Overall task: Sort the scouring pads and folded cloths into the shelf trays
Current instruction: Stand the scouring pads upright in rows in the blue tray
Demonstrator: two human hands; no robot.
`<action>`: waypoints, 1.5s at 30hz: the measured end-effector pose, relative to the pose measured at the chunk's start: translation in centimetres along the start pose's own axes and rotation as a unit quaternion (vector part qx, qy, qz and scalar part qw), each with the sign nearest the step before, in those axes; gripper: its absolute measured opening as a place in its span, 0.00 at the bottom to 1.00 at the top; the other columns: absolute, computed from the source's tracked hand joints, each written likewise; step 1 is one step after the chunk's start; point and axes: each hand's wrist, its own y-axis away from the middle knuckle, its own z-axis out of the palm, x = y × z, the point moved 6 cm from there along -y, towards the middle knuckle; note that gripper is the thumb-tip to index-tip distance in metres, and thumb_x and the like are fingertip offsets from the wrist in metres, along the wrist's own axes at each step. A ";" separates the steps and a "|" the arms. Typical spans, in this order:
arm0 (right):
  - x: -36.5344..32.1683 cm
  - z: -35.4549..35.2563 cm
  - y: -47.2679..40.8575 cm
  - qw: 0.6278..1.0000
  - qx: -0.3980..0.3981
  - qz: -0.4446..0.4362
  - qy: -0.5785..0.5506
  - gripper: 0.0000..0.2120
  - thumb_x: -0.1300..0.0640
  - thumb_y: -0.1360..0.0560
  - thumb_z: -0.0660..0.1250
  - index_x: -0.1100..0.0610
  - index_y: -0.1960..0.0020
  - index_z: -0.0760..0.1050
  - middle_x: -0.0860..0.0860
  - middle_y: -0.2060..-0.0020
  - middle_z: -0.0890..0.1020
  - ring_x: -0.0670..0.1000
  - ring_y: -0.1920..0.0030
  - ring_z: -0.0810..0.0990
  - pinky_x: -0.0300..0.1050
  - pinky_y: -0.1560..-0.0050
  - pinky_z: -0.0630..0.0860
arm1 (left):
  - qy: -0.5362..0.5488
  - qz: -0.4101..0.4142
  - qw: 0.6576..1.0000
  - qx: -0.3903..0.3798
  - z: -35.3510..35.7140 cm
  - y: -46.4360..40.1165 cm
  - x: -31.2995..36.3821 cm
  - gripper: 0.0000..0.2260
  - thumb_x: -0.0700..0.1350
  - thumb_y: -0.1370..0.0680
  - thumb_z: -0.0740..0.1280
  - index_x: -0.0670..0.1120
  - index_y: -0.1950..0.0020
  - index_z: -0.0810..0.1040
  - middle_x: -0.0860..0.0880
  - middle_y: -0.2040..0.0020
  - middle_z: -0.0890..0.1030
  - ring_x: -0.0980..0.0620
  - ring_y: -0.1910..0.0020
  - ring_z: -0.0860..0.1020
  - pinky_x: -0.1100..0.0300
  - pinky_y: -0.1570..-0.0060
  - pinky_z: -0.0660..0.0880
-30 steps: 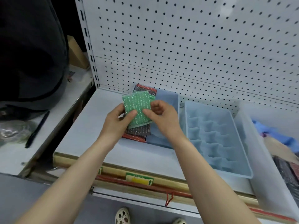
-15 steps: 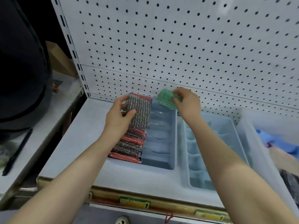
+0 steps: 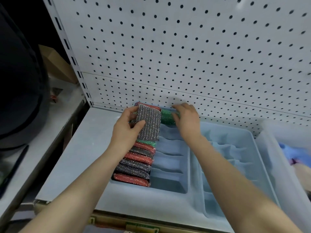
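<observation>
Step in hand: seating the green pad [image 3: 167, 117] in the rear slot of the left tray [image 3: 170, 187], at 12 o'clock. Your right hand [image 3: 186, 121] curls over it. Your left hand [image 3: 128, 130] pinches 1 silver pad [image 3: 149, 124] above the filled column. Next, probably: release green, slot silver beside it.
</observation>
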 end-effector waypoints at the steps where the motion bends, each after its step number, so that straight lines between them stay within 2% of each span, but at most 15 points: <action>1: -0.4 -0.8 0.5 0.998 0.029 0.017 -0.062 0.08 0.57 0.21 0.66 0.59 0.48 0.82 0.55 0.55 0.82 0.56 0.54 0.76 0.49 0.52 0.72 | 0.003 0.000 1.000 -0.004 0.3 0.0 0.1 0.19 0.42 0.22 0.69 0.52 0.32 0.72 0.49 0.40 0.79 0.48 0.44 0.80 0.46 0.45 0.80; 3: -1.3 -1.0 1.4 0.977 -0.014 0.084 -0.196 0.14 0.49 0.19 0.62 0.56 0.56 0.79 0.50 0.65 0.80 0.51 0.63 0.75 0.46 0.59 0.71 | 0.008 0.007 1.000 -0.006 0.9 -0.1 0.3 0.19 0.42 0.22 0.69 0.53 0.33 0.72 0.51 0.41 0.79 0.51 0.44 0.80 0.47 0.44 0.80; 5: -2.3 0.3 2.8 0.912 -0.131 0.165 -0.351 0.12 0.46 0.19 0.63 0.54 0.51 0.78 0.47 0.61 0.82 0.46 0.61 0.78 0.43 0.56 0.75 | 0.001 0.016 1.000 -0.006 1.6 -0.3 0.6 0.19 0.42 0.22 0.69 0.55 0.33 0.72 0.52 0.42 0.79 0.53 0.44 0.79 0.48 0.42 0.78; 7: -2.8 1.5 4.3 0.806 -0.210 0.227 -0.504 0.10 0.55 0.22 0.68 0.56 0.42 0.77 0.51 0.54 0.84 0.47 0.57 0.83 0.45 0.54 0.81 | -0.006 0.022 1.000 -0.010 2.3 -0.7 0.6 0.20 0.42 0.22 0.69 0.55 0.33 0.72 0.56 0.45 0.79 0.56 0.45 0.79 0.50 0.42 0.78; 9: -2.1 1.2 4.6 0.770 -0.198 0.256 -0.550 0.12 0.63 0.24 0.71 0.59 0.42 0.77 0.54 0.54 0.84 0.51 0.57 0.84 0.47 0.54 0.83 | -0.041 0.049 0.998 -0.016 2.9 -0.8 0.8 0.20 0.41 0.23 0.69 0.54 0.33 0.73 0.61 0.47 0.78 0.62 0.46 0.78 0.56 0.41 0.77; 10: -1.1 0.6 4.3 0.790 -0.163 0.260 -0.531 0.12 0.65 0.25 0.71 0.61 0.42 0.77 0.56 0.55 0.84 0.54 0.57 0.83 0.51 0.52 0.83 | -0.084 0.078 0.993 -0.016 3.1 -0.9 0.9 0.19 0.40 0.23 0.69 0.52 0.33 0.74 0.60 0.47 0.79 0.62 0.46 0.78 0.57 0.39 0.75; 12: 1.1 -1.3 3.1 0.875 -0.079 0.237 -0.415 0.13 0.64 0.26 0.72 0.62 0.41 0.78 0.58 0.55 0.84 0.56 0.55 0.83 0.56 0.47 0.80 | -0.229 0.166 0.959 -0.019 3.4 -0.9 1.3 0.19 0.41 0.23 0.70 0.49 0.33 0.75 0.52 0.41 0.79 0.54 0.39 0.75 0.57 0.35 0.69; 14: 2.3 -3.1 1.7 0.956 -0.017 0.167 -0.242 0.14 0.61 0.26 0.71 0.58 0.41 0.79 0.55 0.53 0.84 0.56 0.53 0.81 0.51 0.48 0.77 | -0.358 0.228 0.904 -0.048 4.0 -1.0 1.1 0.20 0.42 0.24 0.70 0.45 0.32 0.75 0.46 0.36 0.77 0.45 0.33 0.70 0.52 0.29 0.64; 16: 2.0 -3.3 0.5 0.993 -0.021 0.085 -0.079 0.14 0.59 0.24 0.69 0.54 0.39 0.80 0.53 0.50 0.83 0.57 0.48 0.78 0.47 0.50 0.72 | -0.412 0.242 0.876 -0.072 4.4 -1.0 0.5 0.19 0.44 0.22 0.68 0.44 0.31 0.75 0.44 0.34 0.76 0.41 0.31 0.69 0.48 0.28 0.62; 19: 0.0 -1.2 -0.4 0.987 -0.103 -0.019 0.126 0.16 0.64 0.24 0.64 0.52 0.39 0.79 0.52 0.48 0.81 0.56 0.44 0.74 0.46 0.52 0.71 | -0.437 0.254 0.860 -0.069 4.5 -0.7 0.0 0.18 0.45 0.21 0.66 0.43 0.31 0.75 0.44 0.35 0.77 0.41 0.33 0.71 0.48 0.29 0.64; 22: -1.6 0.9 -0.1 0.962 -0.171 -0.062 0.201 0.15 0.67 0.27 0.63 0.56 0.43 0.79 0.53 0.50 0.81 0.56 0.43 0.73 0.46 0.53 0.71 | -0.434 0.267 0.858 -0.058 4.3 0.1 0.0 0.16 0.43 0.22 0.67 0.43 0.34 0.77 0.44 0.38 0.78 0.41 0.37 0.74 0.48 0.33 0.69; 31: 0.5 -0.3 6.1 0.977 -0.170 0.007 0.126 0.09 0.65 0.28 0.66 0.56 0.50 0.79 0.54 0.55 0.81 0.57 0.47 0.75 0.45 0.60 0.70 | -0.419 0.274 0.863 -0.067 5.0 6.1 -0.5 0.17 0.45 0.22 0.67 0.46 0.34 0.78 0.47 0.37 0.78 0.43 0.38 0.74 0.50 0.35 0.69; 35: 0.9 -1.5 6.9 0.990 -0.103 0.003 0.098 0.13 0.67 0.27 0.66 0.59 0.44 0.80 0.56 0.53 0.82 0.58 0.46 0.75 0.54 0.54 0.75 | -0.431 0.257 0.863 -0.063 5.2 6.4 -0.3 0.17 0.46 0.21 0.66 0.47 0.33 0.77 0.48 0.37 0.78 0.44 0.37 0.73 0.50 0.35 0.69; 40: 0.7 -0.3 6.8 0.980 -0.151 -0.016 0.128 0.19 0.68 0.25 0.62 0.56 0.36 0.76 0.54 0.45 0.79 0.57 0.40 0.71 0.51 0.48 0.74 | -0.452 0.245 0.855 -0.069 5.4 6.4 -0.1 0.17 0.47 0.21 0.65 0.47 0.33 0.77 0.48 0.37 0.78 0.44 0.37 0.73 0.49 0.37 0.71; 45: 0.8 -3.4 8.6 0.985 -0.157 -0.024 0.064 0.23 0.66 0.22 0.62 0.55 0.29 0.71 0.54 0.38 0.77 0.57 0.37 0.70 0.49 0.40 0.70 | -0.466 0.235 0.850 -0.077 5.5 6.5 0.5 0.17 0.46 0.20 0.65 0.46 0.32 0.76 0.47 0.36 0.77 0.43 0.36 0.72 0.47 0.36 0.70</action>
